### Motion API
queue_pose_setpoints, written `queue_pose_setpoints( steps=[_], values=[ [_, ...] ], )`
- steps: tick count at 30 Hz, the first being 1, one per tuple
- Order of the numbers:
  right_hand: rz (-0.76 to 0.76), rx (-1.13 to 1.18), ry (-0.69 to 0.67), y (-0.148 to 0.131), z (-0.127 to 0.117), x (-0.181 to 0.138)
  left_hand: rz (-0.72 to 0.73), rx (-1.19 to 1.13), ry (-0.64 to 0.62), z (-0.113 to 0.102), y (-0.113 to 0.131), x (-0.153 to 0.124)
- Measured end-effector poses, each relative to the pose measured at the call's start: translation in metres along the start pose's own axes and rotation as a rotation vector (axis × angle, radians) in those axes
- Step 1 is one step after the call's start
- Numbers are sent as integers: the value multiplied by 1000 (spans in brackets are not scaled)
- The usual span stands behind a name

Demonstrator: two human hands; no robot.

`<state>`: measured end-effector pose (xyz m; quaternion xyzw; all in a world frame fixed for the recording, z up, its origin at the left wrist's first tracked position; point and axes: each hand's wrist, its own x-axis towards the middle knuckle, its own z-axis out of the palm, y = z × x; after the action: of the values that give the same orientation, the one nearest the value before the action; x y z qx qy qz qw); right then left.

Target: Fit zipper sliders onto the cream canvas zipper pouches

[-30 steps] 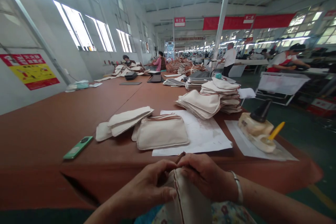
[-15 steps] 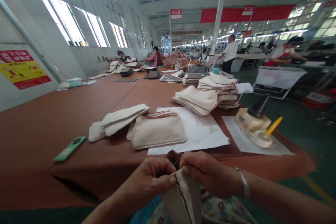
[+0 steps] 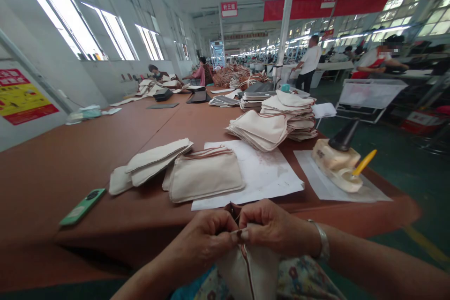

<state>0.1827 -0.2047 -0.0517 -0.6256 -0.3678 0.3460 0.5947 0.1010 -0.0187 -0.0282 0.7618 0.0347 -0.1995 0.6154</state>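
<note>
Near the table's front edge, above my lap, my left hand (image 3: 207, 236) pinches the top of a cream fabric pouch (image 3: 230, 269) with a dark brown seam line or opening down its middle. From the other side my right hand (image 3: 277, 229), with a silver bracelet on its wrist, grips the same top edge. The thumbs almost meet there, and a small brown bit shows between them. A brown flap (image 3: 232, 208) sticks up just behind the fingers. The pouch hangs down toward my lap; its lower end runs out of view.
On the brown-covered table (image 3: 105, 150) lie cream pouches (image 3: 206, 176), white paper (image 3: 263, 183) and a green phone (image 3: 82, 207). A taller pouch stack (image 3: 290, 108) stands farther back. To the right are a stained plastic pot (image 3: 332, 159), a black cone and a yellow handle (image 3: 364, 163). Several people work beyond.
My thumbs have drawn closer together at the pouch's top edge. The pouch has turned, so its brown line hangs straighter. The whole view has shifted slightly.
</note>
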Motion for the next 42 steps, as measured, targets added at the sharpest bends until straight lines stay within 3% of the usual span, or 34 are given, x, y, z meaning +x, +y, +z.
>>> queue_pose_setpoints(
  steps=[7,13,19,22,25,29,34,37,40,42],
  values=[
    [-59,-32,101,7,-5,-4,49,-101,-64,0,1,10],
    [-59,-163,231,15,0,-10,-146,-49,-64,7,-4,14],
    [-332,-282,364,25,13,-9,-136,-116,-73,12,-13,11],
    [-541,-316,321,23,13,-12,-147,-158,-51,17,-11,7],
    [-689,-533,210,17,6,-20,-148,-241,-15,22,-6,2],
    [-808,-877,168,14,-1,-26,-108,-317,-31,24,-4,-3],
    [-861,-889,46,17,-1,-31,-17,-174,-94,17,-8,-4],
    [-787,-676,130,13,0,-41,23,-56,-118,13,-6,-7],
    [-383,-305,218,4,-3,-47,-6,46,-101,11,-1,-12],
    [-147,-114,150,-3,-6,-46,-18,122,-78,12,2,-15]
  ],
)
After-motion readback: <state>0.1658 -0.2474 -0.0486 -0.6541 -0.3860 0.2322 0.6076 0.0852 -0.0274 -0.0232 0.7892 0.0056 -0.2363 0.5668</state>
